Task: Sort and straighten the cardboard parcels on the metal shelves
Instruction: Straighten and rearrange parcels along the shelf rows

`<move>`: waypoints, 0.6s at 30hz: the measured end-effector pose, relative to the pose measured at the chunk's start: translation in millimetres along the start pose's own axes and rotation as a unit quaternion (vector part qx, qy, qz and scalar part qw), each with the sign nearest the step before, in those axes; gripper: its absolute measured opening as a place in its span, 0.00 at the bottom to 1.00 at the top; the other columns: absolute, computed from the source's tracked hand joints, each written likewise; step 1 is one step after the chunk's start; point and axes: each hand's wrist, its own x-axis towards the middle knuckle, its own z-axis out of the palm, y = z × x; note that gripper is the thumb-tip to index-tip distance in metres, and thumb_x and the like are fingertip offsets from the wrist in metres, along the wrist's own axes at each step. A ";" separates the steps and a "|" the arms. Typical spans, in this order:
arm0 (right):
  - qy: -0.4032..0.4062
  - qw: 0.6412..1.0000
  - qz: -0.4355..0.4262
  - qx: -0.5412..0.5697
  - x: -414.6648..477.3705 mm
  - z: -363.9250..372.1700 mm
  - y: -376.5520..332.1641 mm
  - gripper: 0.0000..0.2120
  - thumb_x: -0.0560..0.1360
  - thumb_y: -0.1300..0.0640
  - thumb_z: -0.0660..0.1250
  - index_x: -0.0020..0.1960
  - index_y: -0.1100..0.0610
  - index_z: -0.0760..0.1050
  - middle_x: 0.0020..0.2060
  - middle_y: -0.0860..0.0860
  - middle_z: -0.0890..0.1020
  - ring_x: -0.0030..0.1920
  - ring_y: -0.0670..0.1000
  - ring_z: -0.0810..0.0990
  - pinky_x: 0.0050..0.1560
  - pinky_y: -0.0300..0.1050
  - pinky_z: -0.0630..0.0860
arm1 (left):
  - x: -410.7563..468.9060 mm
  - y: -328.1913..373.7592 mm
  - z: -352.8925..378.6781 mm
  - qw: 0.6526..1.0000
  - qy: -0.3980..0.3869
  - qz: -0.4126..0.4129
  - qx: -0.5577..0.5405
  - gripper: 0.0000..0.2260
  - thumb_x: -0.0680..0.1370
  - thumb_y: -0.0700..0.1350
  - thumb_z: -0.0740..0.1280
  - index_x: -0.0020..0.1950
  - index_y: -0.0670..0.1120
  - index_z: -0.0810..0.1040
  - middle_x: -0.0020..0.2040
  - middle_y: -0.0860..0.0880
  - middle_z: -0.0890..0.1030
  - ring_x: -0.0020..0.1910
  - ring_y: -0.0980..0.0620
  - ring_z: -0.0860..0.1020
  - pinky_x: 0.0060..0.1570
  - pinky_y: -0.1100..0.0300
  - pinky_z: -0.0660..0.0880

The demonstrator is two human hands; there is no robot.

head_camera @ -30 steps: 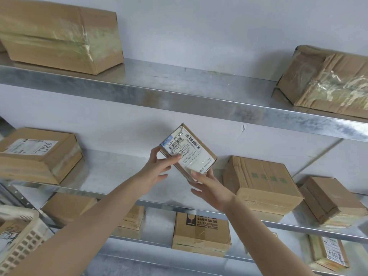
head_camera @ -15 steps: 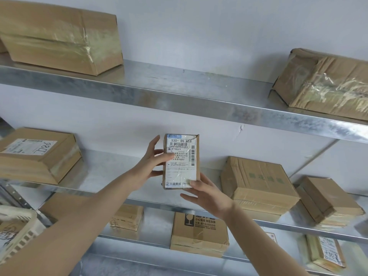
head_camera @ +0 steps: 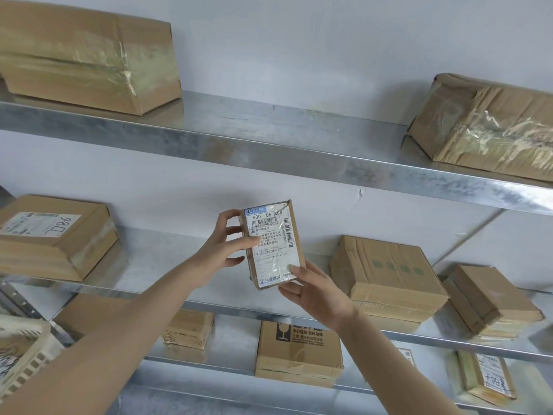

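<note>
The person is holding the small labelled parcel (head_camera: 273, 245) upright in front of the middle shelf (head_camera: 143, 256), left hand (head_camera: 223, 250) closed on its left edge and right hand (head_camera: 314, 292) cupping its bottom corner, probably so the label faces them for reading.

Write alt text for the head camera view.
Both hands, left hand and right hand, hold a small labelled parcel upright before the middle metal shelf. Other cardboard parcels sit on three shelves, some askew, such as the crumpled box top right.
</note>
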 end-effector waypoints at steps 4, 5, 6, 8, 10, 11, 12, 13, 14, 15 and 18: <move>0.018 0.998 -0.035 -0.054 0.6 3.4 -6.9 0.28 0.71 0.58 0.73 0.68 0.66 0.70 0.65 0.62 0.77 0.62 0.57 0.77 0.73 0.52 0.66 | 4.0 -3.2 -6.5 0.998 -0.010 0.005 0.069 0.30 0.61 0.57 0.75 0.60 0.62 0.68 0.62 0.54 0.74 0.61 0.52 0.74 0.58 0.55 0.68; 0.029 0.997 -0.044 -0.059 2.7 1.2 -8.9 0.27 0.72 0.60 0.71 0.68 0.65 0.71 0.64 0.62 0.77 0.62 0.57 0.77 0.72 0.52 0.67 | 6.1 -3.4 -7.1 0.996 -0.001 0.006 0.083 0.28 0.64 0.56 0.75 0.61 0.59 0.69 0.62 0.54 0.74 0.59 0.55 0.74 0.55 0.59 0.68; 0.043 0.995 -0.055 -0.064 5.7 -2.1 -10.2 0.26 0.71 0.62 0.72 0.68 0.63 0.71 0.64 0.61 0.78 0.63 0.56 0.78 0.70 0.52 0.70 | 7.6 -2.3 -7.8 0.995 0.009 0.001 0.096 0.24 0.67 0.56 0.73 0.60 0.57 0.70 0.60 0.55 0.75 0.56 0.58 0.75 0.53 0.62 0.68; 0.077 0.989 -0.078 -0.102 12.2 -7.7 -11.6 0.29 0.68 0.63 0.74 0.68 0.59 0.71 0.64 0.58 0.78 0.64 0.56 0.77 0.66 0.53 0.73 | 9.7 0.2 -9.7 0.990 0.008 -0.017 0.143 0.24 0.67 0.66 0.68 0.54 0.51 0.73 0.55 0.54 0.77 0.52 0.59 0.75 0.52 0.62 0.68; 0.110 0.975 -0.091 -0.170 17.8 -10.2 -11.2 0.29 0.69 0.63 0.74 0.68 0.54 0.71 0.63 0.56 0.78 0.63 0.55 0.78 0.62 0.51 0.77 | 11.3 -1.6 -11.0 0.981 -0.029 -0.045 0.185 0.36 0.61 0.78 0.59 0.46 0.46 0.73 0.48 0.51 0.79 0.49 0.55 0.76 0.49 0.62 0.66; 0.124 0.965 -0.097 -0.212 20.4 -9.7 -11.4 0.28 0.70 0.64 0.74 0.67 0.51 0.72 0.62 0.54 0.78 0.60 0.53 0.78 0.58 0.47 0.78 | 12.5 -4.8 -11.7 0.980 -0.041 -0.066 0.184 0.38 0.63 0.80 0.54 0.45 0.45 0.74 0.47 0.51 0.79 0.49 0.55 0.76 0.51 0.61 0.66; 0.135 0.954 -0.102 -0.249 23.3 -8.5 -11.1 0.27 0.72 0.65 0.73 0.67 0.49 0.71 0.61 0.52 0.79 0.58 0.51 0.78 0.54 0.42 0.79 | 13.3 -9.0 -12.3 0.980 -0.045 -0.086 0.173 0.36 0.68 0.78 0.50 0.47 0.47 0.76 0.48 0.52 0.80 0.51 0.56 0.75 0.55 0.58 0.66; 0.142 0.944 -0.105 -0.279 26.6 -6.6 -10.7 0.26 0.73 0.66 0.71 0.67 0.48 0.70 0.60 0.50 0.79 0.56 0.49 0.78 0.51 0.38 0.78 | 15.8 -14.5 -13.3 0.982 -0.035 -0.106 0.154 0.33 0.71 0.74 0.48 0.53 0.50 0.76 0.50 0.53 0.79 0.54 0.55 0.74 0.61 0.55 0.65; 0.149 0.936 -0.106 -0.302 30.6 -5.6 -9.6 0.28 0.74 0.67 0.70 0.68 0.47 0.68 0.61 0.48 0.78 0.57 0.48 0.78 0.51 0.38 0.78 | 18.9 -20.4 -15.3 0.982 -0.028 -0.121 0.139 0.33 0.71 0.74 0.48 0.59 0.50 0.73 0.53 0.53 0.78 0.57 0.53 0.74 0.65 0.51 0.63; 0.156 0.928 -0.101 -0.324 35.0 -4.9 -7.7 0.30 0.75 0.67 0.70 0.71 0.47 0.65 0.63 0.48 0.77 0.60 0.49 0.78 0.54 0.39 0.79 | 20.4 -25.2 -16.7 0.981 -0.024 -0.132 0.139 0.36 0.69 0.76 0.50 0.63 0.49 0.68 0.56 0.52 0.77 0.57 0.53 0.73 0.66 0.50 0.62; 0.176 0.906 -0.073 -0.378 47.0 -2.1 -2.2 0.37 0.75 0.67 0.69 0.77 0.49 0.57 0.67 0.50 0.73 0.66 0.54 0.75 0.62 0.52 0.77 | 26.1 -34.9 -19.0 0.977 -0.028 -0.151 0.149 0.42 0.62 0.78 0.53 0.64 0.49 0.62 0.62 0.49 0.72 0.62 0.50 0.71 0.62 0.52 0.62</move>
